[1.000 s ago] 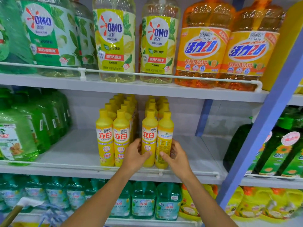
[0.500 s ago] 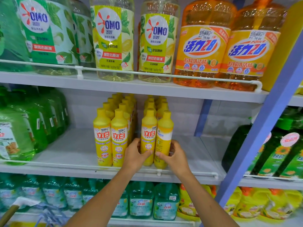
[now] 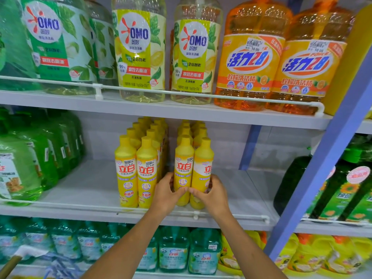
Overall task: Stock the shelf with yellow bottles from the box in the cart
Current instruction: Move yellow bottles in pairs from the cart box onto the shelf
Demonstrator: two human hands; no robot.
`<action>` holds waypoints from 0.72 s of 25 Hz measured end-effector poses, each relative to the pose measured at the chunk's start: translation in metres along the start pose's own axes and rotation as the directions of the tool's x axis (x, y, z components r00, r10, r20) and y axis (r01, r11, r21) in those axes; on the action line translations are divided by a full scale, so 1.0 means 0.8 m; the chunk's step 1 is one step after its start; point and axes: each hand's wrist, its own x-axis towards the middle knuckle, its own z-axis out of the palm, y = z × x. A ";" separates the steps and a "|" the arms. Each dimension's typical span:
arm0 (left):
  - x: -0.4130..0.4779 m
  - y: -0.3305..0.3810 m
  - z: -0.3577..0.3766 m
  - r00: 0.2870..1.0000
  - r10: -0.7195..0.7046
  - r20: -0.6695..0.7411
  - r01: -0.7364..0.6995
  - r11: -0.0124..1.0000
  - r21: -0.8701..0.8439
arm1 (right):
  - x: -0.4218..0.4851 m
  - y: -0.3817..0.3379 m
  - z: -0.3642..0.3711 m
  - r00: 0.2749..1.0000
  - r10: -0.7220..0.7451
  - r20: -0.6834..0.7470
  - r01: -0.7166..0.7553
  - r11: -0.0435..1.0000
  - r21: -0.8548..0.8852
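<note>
At the middle shelf's (image 3: 90,188) front edge, left hand (image 3: 167,195) and right hand (image 3: 214,197), fingers curled round two upright yellow bottles (image 3: 183,168) behind the rail (image 3: 60,204), should turn both labels forward, squaring them with the neighbouring row (image 3: 136,172).

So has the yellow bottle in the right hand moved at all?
Yes: the bottle turned on the spot, red lettering now showing, base still behind the white rail clip.
</note>
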 end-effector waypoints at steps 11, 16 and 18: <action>-0.001 -0.009 0.012 0.996 -0.016 -0.092 0.009 0.997 -0.078 | 0.003 0.004 0.001 0.999 0.019 -0.029 -0.020 0.998 -0.057; -0.006 -0.014 0.018 0.987 0.007 -0.160 -0.010 1.000 -0.022 | -0.001 0.012 0.007 0.999 0.029 -0.027 -0.029 0.999 -0.020; -0.006 -0.016 0.022 0.985 0.013 -0.172 -0.010 1.000 0.018 | 0.001 0.017 0.006 0.999 0.041 -0.019 -0.042 0.998 -0.037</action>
